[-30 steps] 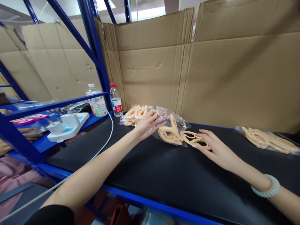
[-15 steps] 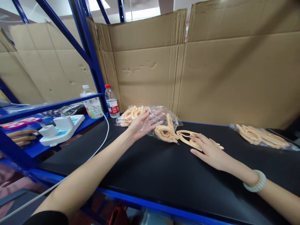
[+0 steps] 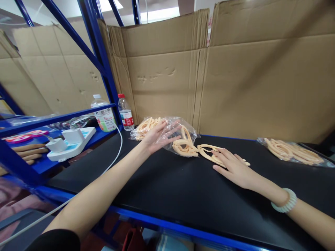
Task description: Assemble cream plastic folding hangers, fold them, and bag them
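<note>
My left hand [image 3: 156, 138] is at a clear plastic bag [image 3: 193, 129], its fingers spread and partly behind the thin film. Beige folding hangers [image 3: 185, 148] lie inside that bag, just right of the fingertips. More beige hangers in plastic [image 3: 148, 124] are behind the hand's thumb side. My right hand [image 3: 233, 168] rests palm down, fingers stretched, over a loose beige hanger [image 3: 203, 150] on the black tabletop [image 3: 180, 195]. Its left end shows past the fingertips and a tip sticks out on the right; the middle is hidden.
Another bag of beige hangers [image 3: 293, 152] lies at the right. Two bottles, one red-capped [image 3: 126, 113] and one white-capped [image 3: 104, 115], stand back left. A white power strip [image 3: 70, 148] and cable [image 3: 115, 158] are left. Cardboard [image 3: 162, 76] walls the back.
The clear bag and the hangers in it have shifted slightly beside my left hand, whose fingers stay spread. My right hand keeps its place on the loose hanger.
</note>
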The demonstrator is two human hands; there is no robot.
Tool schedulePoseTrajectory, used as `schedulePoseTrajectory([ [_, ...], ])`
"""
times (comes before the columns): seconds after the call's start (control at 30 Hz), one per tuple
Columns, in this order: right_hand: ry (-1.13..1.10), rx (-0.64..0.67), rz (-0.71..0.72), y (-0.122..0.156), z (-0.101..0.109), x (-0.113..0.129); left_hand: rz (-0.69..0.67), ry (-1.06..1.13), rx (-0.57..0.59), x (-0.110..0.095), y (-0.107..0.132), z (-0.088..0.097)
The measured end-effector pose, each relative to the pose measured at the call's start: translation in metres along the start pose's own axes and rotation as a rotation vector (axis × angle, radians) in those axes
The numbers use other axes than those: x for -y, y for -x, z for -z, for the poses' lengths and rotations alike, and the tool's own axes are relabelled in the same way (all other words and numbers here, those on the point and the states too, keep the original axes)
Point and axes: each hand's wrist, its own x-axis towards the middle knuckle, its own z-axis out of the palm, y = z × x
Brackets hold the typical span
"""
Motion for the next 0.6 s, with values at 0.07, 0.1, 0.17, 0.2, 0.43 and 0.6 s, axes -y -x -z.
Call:
schedulePoseTrajectory([
  [0.07,-0.002,-0.004,0.005,0.0,0.001,0.0,0.001,-0.01,-0.011,-0.001,-0.001,0.002],
  [0.1,-0.002,0.001,0.005,0.0,0.001,0.0,0.003,-0.022,-0.037,-0.001,-0.001,0.002],
  [0.17,-0.001,0.019,-0.007,0.0,0.002,0.001,0.01,-0.043,-0.086,-0.002,-0.002,0.003],
  [0.2,-0.001,0.028,-0.014,0.0,0.002,0.001,0.011,-0.046,-0.088,-0.002,-0.002,0.003],
  [0.43,-0.009,-0.001,0.006,0.0,0.001,0.001,-0.041,-0.03,-0.045,-0.006,0.001,-0.004],
  [0.6,-0.002,-0.008,-0.005,-0.001,-0.002,-0.002,-0.084,0.018,0.018,-0.014,0.005,-0.006],
])
